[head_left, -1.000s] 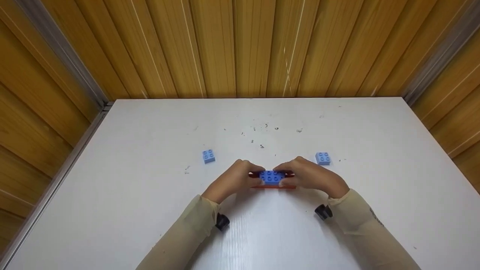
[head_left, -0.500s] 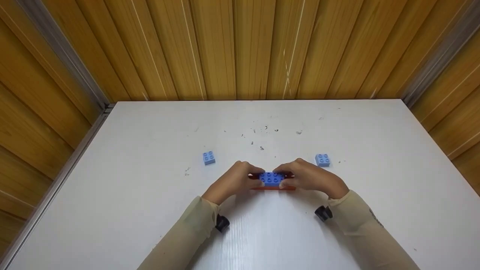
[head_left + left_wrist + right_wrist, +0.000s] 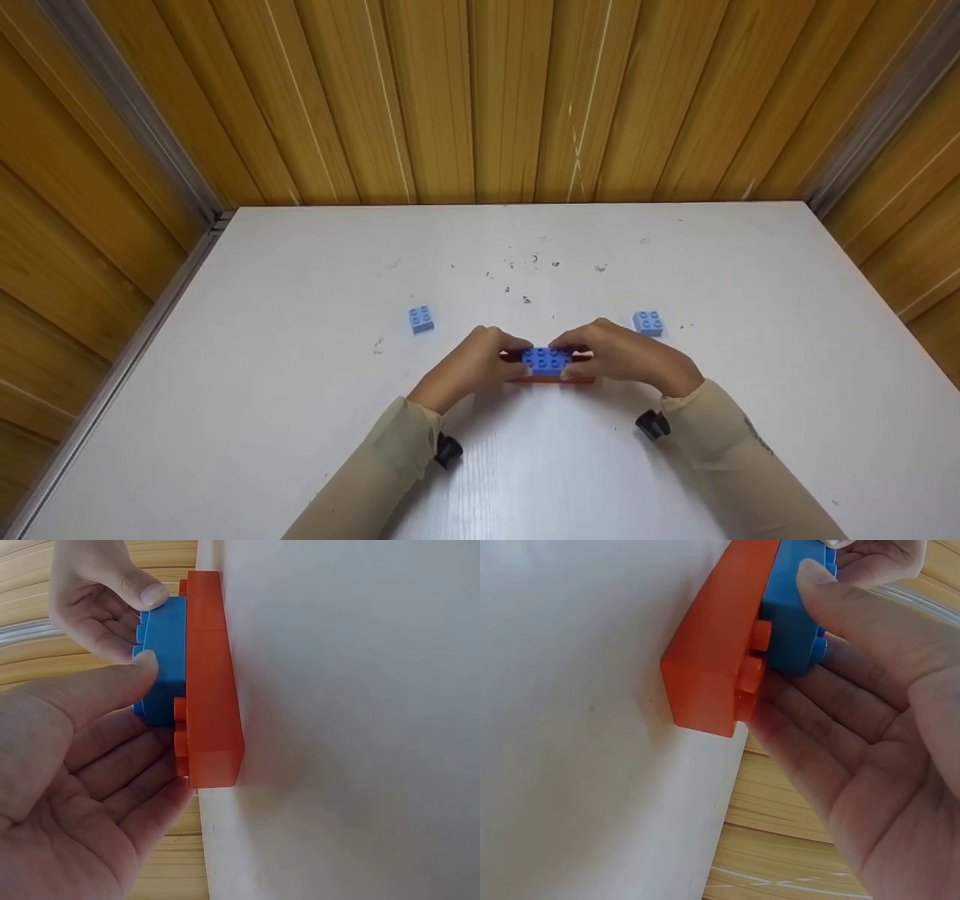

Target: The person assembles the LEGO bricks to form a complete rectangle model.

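While surface [image 3: 300, 352] edges sit well off red block [image 3: 210, 705], left hand [image 3: 472, 364] pinches blue block [image 3: 546, 361], gap block-wide. Right hand [image 3: 628, 355] likewise, opposite end.

From the lower brick [image 3: 212, 690], we see the table [image 3: 300, 300] beneath, the upper brick [image 3: 166, 637] on top, the left brick [image 3: 421, 320] behind and leftward, the right brick [image 3: 648, 324] behind and rightward.
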Tool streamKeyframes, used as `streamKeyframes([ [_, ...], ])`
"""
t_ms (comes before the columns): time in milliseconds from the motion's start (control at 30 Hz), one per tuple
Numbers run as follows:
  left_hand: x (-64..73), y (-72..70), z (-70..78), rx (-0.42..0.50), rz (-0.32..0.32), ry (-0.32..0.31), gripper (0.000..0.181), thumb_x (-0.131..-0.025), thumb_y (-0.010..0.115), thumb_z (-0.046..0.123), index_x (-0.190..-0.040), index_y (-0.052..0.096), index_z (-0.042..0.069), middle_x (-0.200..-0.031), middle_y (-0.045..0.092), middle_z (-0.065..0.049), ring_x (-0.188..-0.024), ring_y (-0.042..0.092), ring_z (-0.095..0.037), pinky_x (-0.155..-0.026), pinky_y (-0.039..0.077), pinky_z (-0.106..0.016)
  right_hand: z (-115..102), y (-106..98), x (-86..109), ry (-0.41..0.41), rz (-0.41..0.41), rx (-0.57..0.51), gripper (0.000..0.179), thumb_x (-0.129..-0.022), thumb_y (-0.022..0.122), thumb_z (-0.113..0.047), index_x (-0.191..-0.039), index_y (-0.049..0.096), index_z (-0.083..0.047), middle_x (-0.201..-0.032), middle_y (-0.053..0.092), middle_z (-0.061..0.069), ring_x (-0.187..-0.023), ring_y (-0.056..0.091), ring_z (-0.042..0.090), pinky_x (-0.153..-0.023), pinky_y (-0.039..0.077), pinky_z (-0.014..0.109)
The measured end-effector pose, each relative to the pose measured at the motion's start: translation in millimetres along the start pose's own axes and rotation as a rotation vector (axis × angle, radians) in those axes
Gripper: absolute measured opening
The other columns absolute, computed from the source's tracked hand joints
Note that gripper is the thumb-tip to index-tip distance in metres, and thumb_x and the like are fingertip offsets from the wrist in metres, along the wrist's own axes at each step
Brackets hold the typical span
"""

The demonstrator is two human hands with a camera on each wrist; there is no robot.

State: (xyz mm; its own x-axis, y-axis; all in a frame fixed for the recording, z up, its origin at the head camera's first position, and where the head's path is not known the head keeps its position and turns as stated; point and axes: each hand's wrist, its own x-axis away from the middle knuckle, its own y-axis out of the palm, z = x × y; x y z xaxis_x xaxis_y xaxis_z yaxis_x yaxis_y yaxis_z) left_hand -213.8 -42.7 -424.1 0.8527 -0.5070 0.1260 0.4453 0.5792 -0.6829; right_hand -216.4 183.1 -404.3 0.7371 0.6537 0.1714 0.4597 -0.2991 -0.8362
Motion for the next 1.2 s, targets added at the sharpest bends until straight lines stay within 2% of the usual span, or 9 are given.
streamKeyframes([
  [267, -0.1, 0.3, 0.4, 0.023, -0.005, -0.027, 0.036, -0.086, 0.070, 0.010, -0.122, 0.067, 0.008, -0.114, 0.071, -0.006, -0.095, 0.063, -0.010, -0.089, 0.052, -0.027, -1.6, -2.0, 1.2, 0.017, -0.014, 0.035, 0.044, -0.087, 0.071, -0.021, -0.127, 0.062, -0.006, -0.122, 0.067, 0.008, -0.105, 0.064, 0.019, -0.095, 0.052, 0.040],
  [533, -0.7, -0.4, 0.6, -0.011, 0.012, 0.027, 0.036, -0.085, 0.070, 0.009, -0.121, 0.067, 0.006, -0.112, 0.071, -0.008, -0.098, 0.065, -0.013, -0.088, 0.052, -0.028, 4.6, -7.1, 9.0, -0.067, 0.065, 0.084, 0.043, -0.089, 0.069, -0.021, -0.127, 0.062, -0.004, -0.125, 0.065, 0.011, -0.115, 0.060, 0.028, -0.097, 0.048, 0.046],
  [767, -0.8, -0.2, 0.4, -0.004, 0.006, 0.004, 0.036, -0.086, 0.070, 0.010, -0.121, 0.067, 0.006, -0.113, 0.071, -0.008, -0.098, 0.065, -0.013, -0.089, 0.053, -0.030, 8.1, -13.6, 11.4, -0.023, 0.075, 0.035, 0.044, -0.090, 0.067, -0.026, -0.129, 0.061, -0.006, -0.130, 0.061, 0.011, -0.121, 0.055, 0.031, -0.102, 0.044, 0.050],
  [1000, -1.4, 1.0, -1.0, 0.018, 0.001, -0.011, 0.036, -0.085, 0.071, 0.011, -0.121, 0.068, 0.006, -0.114, 0.070, -0.008, -0.100, 0.066, -0.013, -0.091, 0.053, -0.029, 16.0, -16.6, 13.7, -0.096, 0.113, 0.034, 0.043, -0.089, 0.068, -0.023, -0.125, 0.062, -0.001, -0.126, 0.063, 0.014, -0.117, 0.059, 0.032, -0.098, 0.047, 0.049],
  [1200, -2.2, 0.6, -0.6, 0.023, -0.010, -0.056, 0.037, -0.086, 0.071, 0.013, -0.122, 0.067, 0.010, -0.117, 0.070, -0.005, -0.100, 0.064, -0.010, -0.094, 0.051, -0.029, 20.2, -20.4, 17.7, -0.046, 0.128, 0.022, 0.045, -0.088, 0.069, -0.026, -0.127, 0.062, -0.004, -0.128, 0.063, 0.011, -0.121, 0.055, 0.032, -0.102, 0.044, 0.051],
])
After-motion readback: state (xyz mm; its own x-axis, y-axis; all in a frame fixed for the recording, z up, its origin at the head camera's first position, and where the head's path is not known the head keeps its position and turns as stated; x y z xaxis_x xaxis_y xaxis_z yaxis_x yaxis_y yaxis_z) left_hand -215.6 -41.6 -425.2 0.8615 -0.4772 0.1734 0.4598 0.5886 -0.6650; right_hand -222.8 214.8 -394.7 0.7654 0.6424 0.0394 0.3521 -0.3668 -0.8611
